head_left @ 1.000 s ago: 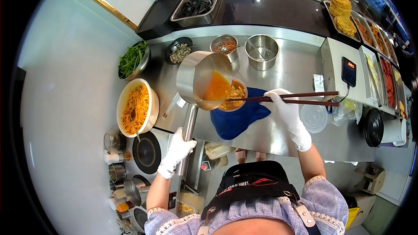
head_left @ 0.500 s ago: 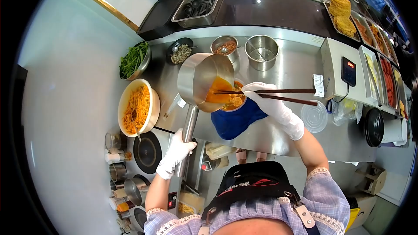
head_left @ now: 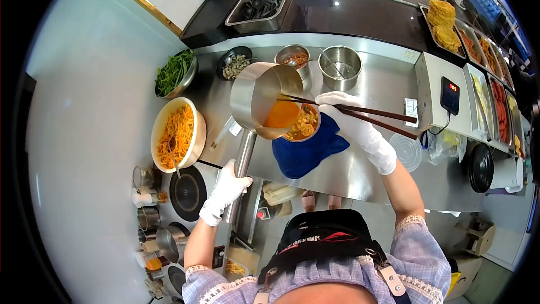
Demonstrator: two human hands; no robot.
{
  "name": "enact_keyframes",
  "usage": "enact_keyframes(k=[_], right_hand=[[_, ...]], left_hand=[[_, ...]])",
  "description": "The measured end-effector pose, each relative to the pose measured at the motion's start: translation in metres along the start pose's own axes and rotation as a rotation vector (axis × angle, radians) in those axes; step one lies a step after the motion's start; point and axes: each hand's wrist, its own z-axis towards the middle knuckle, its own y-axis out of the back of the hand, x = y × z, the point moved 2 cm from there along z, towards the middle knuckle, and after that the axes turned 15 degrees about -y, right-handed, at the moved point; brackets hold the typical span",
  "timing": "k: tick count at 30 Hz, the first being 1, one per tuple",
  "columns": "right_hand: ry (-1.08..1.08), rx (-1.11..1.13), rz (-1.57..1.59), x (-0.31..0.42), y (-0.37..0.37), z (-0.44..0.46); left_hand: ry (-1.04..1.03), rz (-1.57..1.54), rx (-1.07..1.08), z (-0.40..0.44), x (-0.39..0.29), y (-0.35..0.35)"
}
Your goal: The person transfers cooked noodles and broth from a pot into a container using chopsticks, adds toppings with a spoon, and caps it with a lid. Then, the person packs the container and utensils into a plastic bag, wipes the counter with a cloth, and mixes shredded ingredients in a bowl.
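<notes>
My left hand (head_left: 226, 189), in a white glove, is closed round the handle of a steel saucepan (head_left: 246, 97). The pan is tilted to the right, with orange broth (head_left: 282, 114) lying against its lower side. Its rim is over the left edge of a bowl of food in orange broth (head_left: 304, 124), which stands on a blue cloth (head_left: 309, 156). My gloved right hand (head_left: 350, 118) grips a pair of long dark chopsticks (head_left: 388, 115). Their tips reach toward the pan's mouth above the bowl; the exact tip position is partly hidden.
A tub of orange shreds (head_left: 179, 135), a bowl of greens (head_left: 175, 73), a black bowl (head_left: 235, 63) and two steel pots (head_left: 340, 67) surround the pan. A clear lid (head_left: 405, 153) lies right of my forearm. Farther right stand a scale display (head_left: 450, 94) and food trays (head_left: 498, 104).
The broth has drawn back from the pan's lip and pools inside it. The chopstick tips have shifted up and away from the bowl, so more of the bowl's contents shows.
</notes>
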Motion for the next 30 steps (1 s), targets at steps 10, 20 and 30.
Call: enact_keyframes(k=[10,20,30], right_hand=[[-0.035,0.012,-0.008,-0.005,0.006,-0.003],[-0.151,0.077,0.017,0.004,0.014,-0.020],[-0.114,-0.061,-0.187,0.021,0.044,-0.052]], left_hand=[[-0.039,0.099,-0.023,-0.001,-0.006,-0.003],[-0.054,0.166,-0.040,0.000,-0.005,-0.004],[-0.080,0.220,-0.055,0.000,-0.003,-0.006]])
